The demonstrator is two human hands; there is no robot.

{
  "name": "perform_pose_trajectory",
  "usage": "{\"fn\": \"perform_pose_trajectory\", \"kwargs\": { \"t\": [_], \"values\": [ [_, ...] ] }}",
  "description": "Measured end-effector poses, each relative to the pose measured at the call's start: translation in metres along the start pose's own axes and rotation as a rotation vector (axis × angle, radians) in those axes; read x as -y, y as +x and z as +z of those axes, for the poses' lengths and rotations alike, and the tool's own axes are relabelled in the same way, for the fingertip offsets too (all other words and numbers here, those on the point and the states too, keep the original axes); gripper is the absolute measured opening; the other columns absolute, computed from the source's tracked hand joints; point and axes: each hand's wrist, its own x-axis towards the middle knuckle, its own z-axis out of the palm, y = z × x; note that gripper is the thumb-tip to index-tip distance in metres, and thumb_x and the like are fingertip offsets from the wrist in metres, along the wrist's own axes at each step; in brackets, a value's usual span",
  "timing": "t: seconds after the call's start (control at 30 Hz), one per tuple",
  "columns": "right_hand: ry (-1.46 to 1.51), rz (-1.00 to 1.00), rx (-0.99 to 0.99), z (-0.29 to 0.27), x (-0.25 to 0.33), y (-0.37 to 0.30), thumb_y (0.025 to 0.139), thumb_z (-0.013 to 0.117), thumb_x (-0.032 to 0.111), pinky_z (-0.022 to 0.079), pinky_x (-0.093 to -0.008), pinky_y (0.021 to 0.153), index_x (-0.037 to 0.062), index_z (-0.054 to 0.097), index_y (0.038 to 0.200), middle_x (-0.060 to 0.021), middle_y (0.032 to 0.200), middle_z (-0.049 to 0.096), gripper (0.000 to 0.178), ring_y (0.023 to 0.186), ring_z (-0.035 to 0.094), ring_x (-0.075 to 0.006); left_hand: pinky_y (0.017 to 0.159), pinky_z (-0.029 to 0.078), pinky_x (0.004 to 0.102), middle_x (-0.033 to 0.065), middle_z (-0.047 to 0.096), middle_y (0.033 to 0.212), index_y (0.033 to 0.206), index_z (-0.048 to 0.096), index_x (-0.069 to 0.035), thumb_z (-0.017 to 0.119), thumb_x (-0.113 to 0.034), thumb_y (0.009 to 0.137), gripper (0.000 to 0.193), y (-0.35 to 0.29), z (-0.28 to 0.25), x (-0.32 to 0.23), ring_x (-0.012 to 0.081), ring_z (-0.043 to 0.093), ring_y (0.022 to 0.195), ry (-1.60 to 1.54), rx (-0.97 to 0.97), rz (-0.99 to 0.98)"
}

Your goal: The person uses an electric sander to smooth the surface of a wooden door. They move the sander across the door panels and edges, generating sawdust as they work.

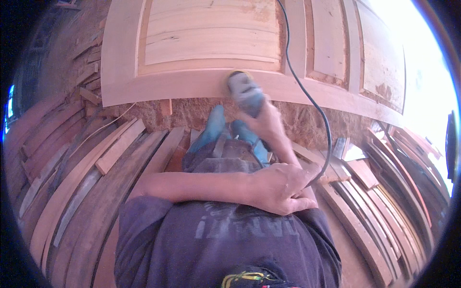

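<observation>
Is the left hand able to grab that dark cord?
Probably yes: the dark cord runs down right beside the left hand, and nothing seems to block the way.

A pale panelled wooden door (177, 85) lies flat; 1 blurred grey-and-blue power tool (247, 90) at its near rail.

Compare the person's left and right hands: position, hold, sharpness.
Position: the left hand is folded across in front of the dark shirt; the right hand reaches forward to the paneled wooden door.
Hold: the right hand grips a power tool; the left hand is by the cable, its grip unclear.
Sharpness: the right hand is slightly blurred, the left hand crisper.
Shared: both are bare.
</observation>
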Motion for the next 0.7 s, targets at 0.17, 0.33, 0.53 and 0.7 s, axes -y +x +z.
{"fn": "perform_pose_trajectory", "kwargs": {
  "t": [0.17,0.33,0.53,0.7],
  "values": [
    [-0.083,-0.145,0.116,0.085,0.064,0.024,0.089,0.084,0.034,0.059,-0.0617,0.090,-0.0009,0.056,0.124,-0.0320,0.111,0.076,0.057,0.104,0.074,-0.0544,0.072,0.060,0.0513,0.0265,0.073,0.081,0.133,0.046,0.017,0.077,-0.029,0.104,0.063,-0.034,-0.029,-0.011,0.0455,0.078,0.082,-0.008,0.001,-0.036],
    [-0.113,-0.023,0.087,0.072,0.071,0.017,0.089,0.082,0.030,0.059,-0.0624,0.090,-0.0015,0.055,0.125,-0.0333,0.110,0.075,0.055,0.104,0.074,-0.0554,0.071,0.060,0.0498,0.0233,0.072,0.078,0.141,0.042,0.022,0.077,-0.030,0.104,0.072,-0.048,-0.041,-0.002,0.0426,0.077,0.077,-0.014,0.009,0.014],
    [-0.148,0.151,-0.026,0.022,0.033,0.001,0.088,0.083,0.031,0.058,-0.0618,0.093,-0.0019,0.055,0.128,-0.0346,0.113,0.076,0.059,0.108,0.074,-0.0558,0.074,0.060,0.0493,0.0231,0.073,0.081,0.146,0.041,0.019,0.077,-0.030,0.104,0.074,-0.037,-0.046,-0.008,0.0430,0.077,0.081,-0.020,0.082,0.020],
    [-0.116,0.293,-0.066,-0.023,0.002,-0.011,0.084,0.084,0.031,0.058,-0.0608,0.096,0.0004,0.058,0.133,-0.0347,0.115,0.076,0.063,0.112,0.074,-0.0543,0.076,0.060,0.0497,0.0229,0.074,0.083,0.150,0.039,0.017,0.077,-0.030,0.103,0.076,-0.013,-0.045,-0.012,0.0430,0.077,0.084,-0.030,0.127,0.010]
  ]
}}
